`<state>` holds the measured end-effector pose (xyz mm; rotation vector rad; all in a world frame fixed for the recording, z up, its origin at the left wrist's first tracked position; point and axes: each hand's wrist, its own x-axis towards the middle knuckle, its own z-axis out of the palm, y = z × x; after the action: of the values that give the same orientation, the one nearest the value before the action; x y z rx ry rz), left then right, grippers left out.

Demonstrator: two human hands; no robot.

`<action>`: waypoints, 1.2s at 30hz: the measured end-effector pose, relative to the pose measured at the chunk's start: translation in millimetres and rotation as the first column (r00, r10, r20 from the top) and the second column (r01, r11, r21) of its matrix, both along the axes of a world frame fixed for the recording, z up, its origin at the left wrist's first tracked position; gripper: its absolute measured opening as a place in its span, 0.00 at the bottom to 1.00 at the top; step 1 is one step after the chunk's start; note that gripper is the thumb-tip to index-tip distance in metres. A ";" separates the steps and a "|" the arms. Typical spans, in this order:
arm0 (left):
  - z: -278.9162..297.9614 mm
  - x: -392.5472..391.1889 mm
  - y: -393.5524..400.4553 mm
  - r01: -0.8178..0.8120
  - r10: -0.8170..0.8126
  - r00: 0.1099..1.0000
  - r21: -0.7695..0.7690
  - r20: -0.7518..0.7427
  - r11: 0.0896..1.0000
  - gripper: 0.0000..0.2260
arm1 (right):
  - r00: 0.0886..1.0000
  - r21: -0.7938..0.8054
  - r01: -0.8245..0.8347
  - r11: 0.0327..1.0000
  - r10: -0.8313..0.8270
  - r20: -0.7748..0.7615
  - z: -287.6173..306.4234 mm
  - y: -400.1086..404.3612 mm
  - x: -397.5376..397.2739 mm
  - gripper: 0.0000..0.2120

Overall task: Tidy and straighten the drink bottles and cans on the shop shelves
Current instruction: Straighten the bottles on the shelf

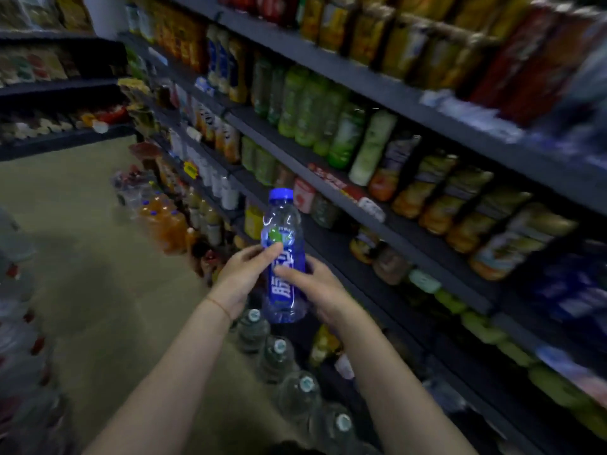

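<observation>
Blue-capped bottle (283, 257), clear with blue label, upright, gripped by fingers of both hands.

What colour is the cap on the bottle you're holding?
Blue, on the clear bottle with the blue label; it shows plainly in the head view.

Honestly not much is legible here. The clear plastic bottle with the blue cap and blue label (283, 257), held between both hands, has big white characters running down the label, but they're too smeared to make out. The price tags on the dark shelf edges (371, 205) above and right of the hands are pure blur.
</observation>
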<state>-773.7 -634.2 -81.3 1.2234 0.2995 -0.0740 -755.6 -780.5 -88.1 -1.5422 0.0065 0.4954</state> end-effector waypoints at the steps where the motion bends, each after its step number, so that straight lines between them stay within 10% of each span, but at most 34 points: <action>1: 6.2 -13.3 -19.7 0.036 -0.035 0.999 -0.008 0.016 0.999 0.04 | 1.000 -0.030 0.004 1.000 -0.004 0.016 4.9 -21.5 -13.1 0.30; 22: 28.6 -274.5 -651.9 0.290 -0.373 0.820 0.245 0.435 0.925 0.29 | 0.711 -0.107 0.579 0.808 -0.436 0.551 49.3 -650.1 -327.9 0.26; 31: 45.9 -287.4 -763.2 0.174 -0.276 0.941 0.420 0.197 0.891 0.17 | 0.708 -0.223 0.648 0.728 -0.468 0.530 59.7 -738.7 -325.2 0.18; 36: 45.2 -276.0 -771.1 0.178 -0.281 0.949 0.494 0.142 0.851 0.31 | 0.755 -0.356 0.612 0.706 -0.388 0.528 51.1 -738.8 -296.8 0.24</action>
<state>-1049.7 -1405.3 -36.1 1.7432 -0.0249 -0.0809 -1052.5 -1519.3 -37.0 -2.0503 0.2582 -0.3376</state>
